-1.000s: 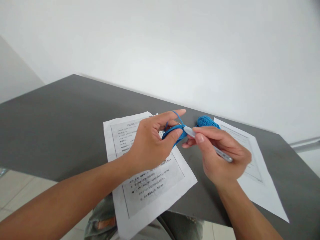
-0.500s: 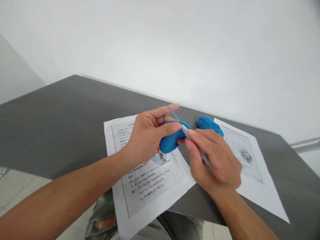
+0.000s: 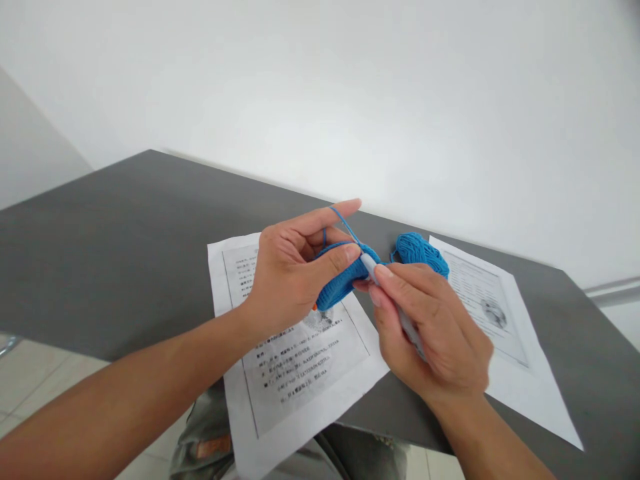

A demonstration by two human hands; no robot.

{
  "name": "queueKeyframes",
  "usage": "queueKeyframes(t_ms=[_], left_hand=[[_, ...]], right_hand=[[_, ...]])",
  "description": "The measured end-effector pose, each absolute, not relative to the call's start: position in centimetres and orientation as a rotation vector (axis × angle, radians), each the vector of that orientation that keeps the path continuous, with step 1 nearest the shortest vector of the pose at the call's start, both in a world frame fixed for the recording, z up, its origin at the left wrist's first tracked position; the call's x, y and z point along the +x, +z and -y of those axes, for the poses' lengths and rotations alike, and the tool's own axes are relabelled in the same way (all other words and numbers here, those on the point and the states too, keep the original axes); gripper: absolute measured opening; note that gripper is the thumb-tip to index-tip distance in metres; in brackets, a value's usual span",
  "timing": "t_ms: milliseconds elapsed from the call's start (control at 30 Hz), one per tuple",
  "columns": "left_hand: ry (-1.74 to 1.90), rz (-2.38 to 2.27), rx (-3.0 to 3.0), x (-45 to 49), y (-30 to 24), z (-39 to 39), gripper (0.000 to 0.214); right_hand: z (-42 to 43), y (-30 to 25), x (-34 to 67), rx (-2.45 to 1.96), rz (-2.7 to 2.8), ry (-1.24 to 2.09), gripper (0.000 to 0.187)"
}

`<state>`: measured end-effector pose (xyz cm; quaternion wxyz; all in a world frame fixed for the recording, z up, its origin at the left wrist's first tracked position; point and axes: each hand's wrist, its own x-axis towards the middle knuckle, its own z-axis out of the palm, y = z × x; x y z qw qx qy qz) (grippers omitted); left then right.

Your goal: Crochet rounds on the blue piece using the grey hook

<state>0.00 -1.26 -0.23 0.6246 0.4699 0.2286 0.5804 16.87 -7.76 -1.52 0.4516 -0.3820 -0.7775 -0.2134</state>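
My left hand (image 3: 290, 273) pinches a small blue crocheted piece (image 3: 341, 285) between thumb and fingers above the table. A blue yarn strand (image 3: 340, 221) runs over its outstretched index finger. My right hand (image 3: 430, 327) grips a grey crochet hook (image 3: 373, 268) like a pen, its tip at the top edge of the blue piece. A ball of blue yarn (image 3: 419, 251) lies on the table just behind my right hand.
A dark grey table (image 3: 125, 247) carries two printed sheets: one (image 3: 295, 367) under my left hand overhanging the near edge, another (image 3: 500, 313) at the right. A white wall rises behind. My lap shows below the table edge.
The blue piece has turned from edge-on to showing its flat face. My right hand has rolled over the hook, hiding most of the shaft, and moved slightly closer to my left hand.
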Motion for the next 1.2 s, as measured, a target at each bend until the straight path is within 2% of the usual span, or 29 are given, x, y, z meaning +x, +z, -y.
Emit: queueKeyframes(t_ms=[200,533,833,1000,1200], left_hand=[[1.228,-0.511,1.018,-0.3,0.4,1.3,0.039],[1.151,-0.508,0.999,-1.2,0.7,0.7,0.042],[1.203,-0.631,1.147,-1.5,0.4,-0.4,0.049],[1.227,-0.731,1.287,-1.6,0.6,-0.6,0.043],[1.197,-0.860,1.475,-1.7,1.1,-0.6,0.039]], right_hand=[[7.8,-1.9,16.7,-0.875,1.935,-0.513,0.059],[7.3,-1.9,18.7,-0.712,2.072,-0.494,0.071],[6.9,-1.3,19.9,-0.778,2.105,-0.539,0.066],[6.9,-1.4,21.0,-0.785,2.180,-0.535,0.066],[7.4,-1.2,22.3,-0.810,2.303,-0.483,0.050]])
